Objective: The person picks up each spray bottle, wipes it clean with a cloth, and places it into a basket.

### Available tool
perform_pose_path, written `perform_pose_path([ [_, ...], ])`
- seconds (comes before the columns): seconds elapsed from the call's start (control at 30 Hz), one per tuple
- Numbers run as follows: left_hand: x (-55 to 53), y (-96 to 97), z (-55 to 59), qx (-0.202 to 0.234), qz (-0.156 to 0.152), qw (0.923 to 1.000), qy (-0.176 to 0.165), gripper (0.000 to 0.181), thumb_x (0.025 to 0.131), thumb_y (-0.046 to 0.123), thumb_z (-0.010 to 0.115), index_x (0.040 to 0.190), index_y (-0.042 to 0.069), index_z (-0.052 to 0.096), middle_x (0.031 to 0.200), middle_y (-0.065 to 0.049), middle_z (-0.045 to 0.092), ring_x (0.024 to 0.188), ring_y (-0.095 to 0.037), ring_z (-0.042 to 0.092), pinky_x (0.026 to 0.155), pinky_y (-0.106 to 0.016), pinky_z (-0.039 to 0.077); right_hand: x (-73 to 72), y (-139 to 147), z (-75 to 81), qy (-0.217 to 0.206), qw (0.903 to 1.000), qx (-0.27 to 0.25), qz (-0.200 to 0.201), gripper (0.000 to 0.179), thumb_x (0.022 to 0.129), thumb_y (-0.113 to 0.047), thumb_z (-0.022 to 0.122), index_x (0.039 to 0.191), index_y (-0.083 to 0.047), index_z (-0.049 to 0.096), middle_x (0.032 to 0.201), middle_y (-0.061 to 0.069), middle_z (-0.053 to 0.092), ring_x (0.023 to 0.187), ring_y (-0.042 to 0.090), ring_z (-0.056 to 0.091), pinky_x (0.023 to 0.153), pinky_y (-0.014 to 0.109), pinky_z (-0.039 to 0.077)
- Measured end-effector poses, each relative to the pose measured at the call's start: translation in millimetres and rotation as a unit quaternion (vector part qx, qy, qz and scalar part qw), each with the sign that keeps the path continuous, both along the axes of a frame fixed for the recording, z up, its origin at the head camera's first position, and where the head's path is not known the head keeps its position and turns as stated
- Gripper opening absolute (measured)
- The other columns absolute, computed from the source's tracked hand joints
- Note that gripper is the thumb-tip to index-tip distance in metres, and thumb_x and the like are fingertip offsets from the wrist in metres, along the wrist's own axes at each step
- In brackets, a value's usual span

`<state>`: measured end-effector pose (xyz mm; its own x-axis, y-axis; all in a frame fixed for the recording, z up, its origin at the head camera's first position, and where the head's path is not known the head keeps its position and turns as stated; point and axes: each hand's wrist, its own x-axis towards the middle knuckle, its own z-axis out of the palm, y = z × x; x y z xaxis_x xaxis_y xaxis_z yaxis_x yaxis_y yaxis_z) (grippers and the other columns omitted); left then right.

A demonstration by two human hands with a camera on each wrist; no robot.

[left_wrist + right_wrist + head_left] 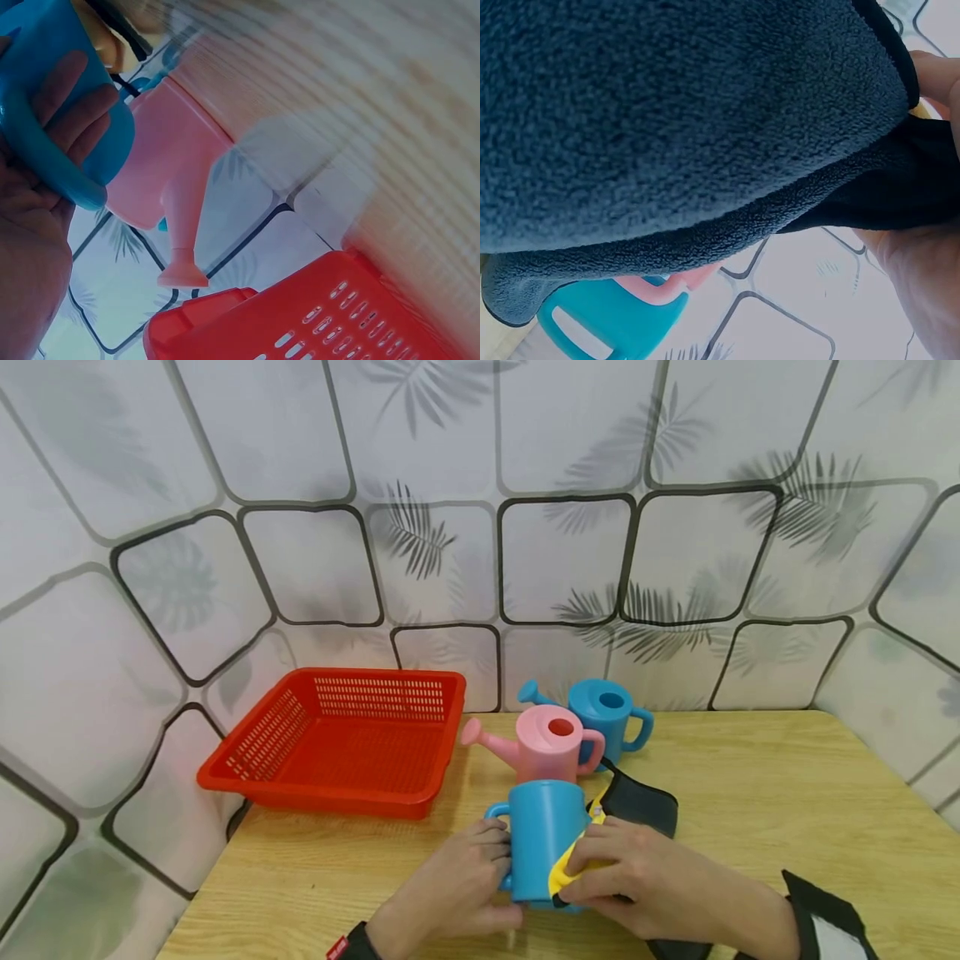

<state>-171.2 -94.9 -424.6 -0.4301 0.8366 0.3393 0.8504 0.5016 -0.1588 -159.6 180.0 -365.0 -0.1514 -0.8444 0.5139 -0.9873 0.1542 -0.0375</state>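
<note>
Left hand [468, 872]: fingers hooked through curved handle [46, 160] of smooth cylindrical blue vessel [546, 835] | right hand [630, 877]: pinching fleecy dark-and-yellow cloth [641, 800] against it | pink spouted can [542, 750] behind

Soft, even light fills the head view: the wall [566, 560] behind the red basket [337, 800] is pale and clear, the surface [750, 793] right of it only faintly shadowed. Both wrist views are dimmer and bluish. The left blurs the surface beside the basket; the right's cloth [705, 135] looks dark.
</note>
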Motion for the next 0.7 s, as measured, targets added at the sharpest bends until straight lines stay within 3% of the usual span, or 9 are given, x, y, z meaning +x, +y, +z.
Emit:
perform_pose_path([
  [0.2,0.9,-1.3,-0.6,0.001,-0.003,0.9999,0.01,0.033,0.086,0.05,0.07,0.076,0.02,0.062,0.083,0.009,0.07,0.095,-0.01,0.067,0.113,-0.031,0.046,0.4,0.0,0.2,-0.002,0.9998,-0.01,-0.014,0.038,0.074,-0.014,0.091,0.107,-0.027,0.076,0.102,-0.012,0.067,0.093,0.003,0.062,0.089,0.02,0.05],
  [0.4,2.0,-1.1,1.0,-0.002,-0.001,0.9999,0.013,0.035,0.086,0.053,0.07,0.08,0.018,0.067,0.09,0.007,0.075,0.099,-0.01,0.069,0.114,-0.032,0.046,-3.0,0.6,0.6,-0.007,0.9999,-0.004,-0.008,0.033,0.082,-0.016,0.086,0.111,-0.025,0.074,0.104,-0.009,0.068,0.093,0.007,0.063,0.085,0.023,0.053],
  [0.7,4.9,-2.6,0.8,-0.012,-0.005,0.9999,-0.011,0.034,0.09,0.052,0.067,0.087,0.018,0.072,0.092,0.008,0.077,0.102,-0.011,0.07,0.114,-0.033,0.046,-6.1,1.5,-2.6,0.003,0.9998,-0.01,-0.016,0.025,0.088,-0.022,0.08,0.113,-0.023,0.074,0.106,-0.006,0.069,0.095,0.01,0.064,0.083,0.025,0.055],
])
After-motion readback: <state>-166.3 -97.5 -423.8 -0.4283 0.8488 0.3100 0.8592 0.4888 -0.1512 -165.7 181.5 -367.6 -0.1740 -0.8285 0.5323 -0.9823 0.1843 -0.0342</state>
